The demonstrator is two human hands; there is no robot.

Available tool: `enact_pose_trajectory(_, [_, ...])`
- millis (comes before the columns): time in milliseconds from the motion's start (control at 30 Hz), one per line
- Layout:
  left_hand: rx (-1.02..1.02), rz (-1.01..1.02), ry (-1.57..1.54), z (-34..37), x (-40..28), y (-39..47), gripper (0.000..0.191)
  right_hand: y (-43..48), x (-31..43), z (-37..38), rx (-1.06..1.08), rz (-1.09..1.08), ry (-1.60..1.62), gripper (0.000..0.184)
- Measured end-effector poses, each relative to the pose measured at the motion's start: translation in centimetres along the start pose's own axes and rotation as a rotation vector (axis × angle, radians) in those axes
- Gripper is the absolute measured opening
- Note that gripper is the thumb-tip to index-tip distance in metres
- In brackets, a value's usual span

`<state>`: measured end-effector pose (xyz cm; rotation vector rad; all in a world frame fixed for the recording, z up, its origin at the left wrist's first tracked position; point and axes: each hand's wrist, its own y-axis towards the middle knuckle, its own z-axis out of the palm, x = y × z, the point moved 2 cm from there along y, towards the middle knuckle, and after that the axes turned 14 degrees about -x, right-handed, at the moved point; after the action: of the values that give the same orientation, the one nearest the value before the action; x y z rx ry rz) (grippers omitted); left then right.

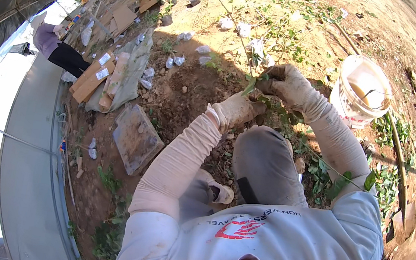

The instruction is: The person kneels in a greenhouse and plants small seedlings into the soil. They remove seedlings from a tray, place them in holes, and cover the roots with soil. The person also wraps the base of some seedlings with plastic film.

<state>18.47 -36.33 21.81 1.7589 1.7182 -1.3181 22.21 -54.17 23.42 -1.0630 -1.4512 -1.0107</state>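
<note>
Both my hands wear soiled pale gloves and meet above my raised knee. My left hand (238, 111) has its fingers curled around the lower part of a leafy plant stem (243, 45). Just above and to the right, my right hand (291, 87) pinches the same stem near a green leaf (250, 86). The thin stem runs up and away to the top of the view. My fingertips partly hide the gripped part. Below them lie loose brown soil (193, 94) and cut greenery.
A white bucket (346, 105) with thin stems in it stands at right, near a long wooden pole (397, 155). At left are a dirty clear box (138, 141), cardboard boxes (90, 79), a tarp (134, 72) and plastic-wrapped bundles (179, 60). Another person (58, 47) stands farther off.
</note>
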Motion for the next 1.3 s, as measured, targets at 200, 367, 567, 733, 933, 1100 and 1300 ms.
enact_pose_trajectory(200, [-0.020,0.098,0.190,-0.3,0.5,0.0,0.020,-0.9,0.5,0.5,-0.289,-0.701,-0.512,0.058])
enact_pose_trajectory(367, [0.061,0.105,0.104,0.5,0.2,0.2,0.024,-0.3,1.7,2.4,-0.308,-0.975,-0.707,0.038])
enact_pose_trajectory(567, [-0.038,0.247,0.567,-1.6,3.1,0.7,0.023,0.0,2.8,3.4,-0.288,-1.109,-0.864,0.055])
enact_pose_trajectory(733, [-0.022,0.563,0.751,-2.0,6.7,1.5,0.032,1.8,3.4,6.4,-0.004,-0.970,-0.692,0.040])
enact_pose_trajectory(933, [-0.111,0.181,0.017,-9.4,15.4,-1.8,0.034,3.8,-2.6,1.6,-0.205,-0.328,-1.371,0.049])
enact_pose_trajectory(1100, [0.145,0.092,-1.108,-14.0,19.1,-1.5,0.037,3.4,-8.9,9.4,0.414,-0.060,-0.852,0.065])
enact_pose_trajectory(1300, [-0.348,0.133,-1.361,-13.3,17.0,-1.0,0.037,4.1,-9.6,23.5,0.586,0.600,-0.012,0.060])
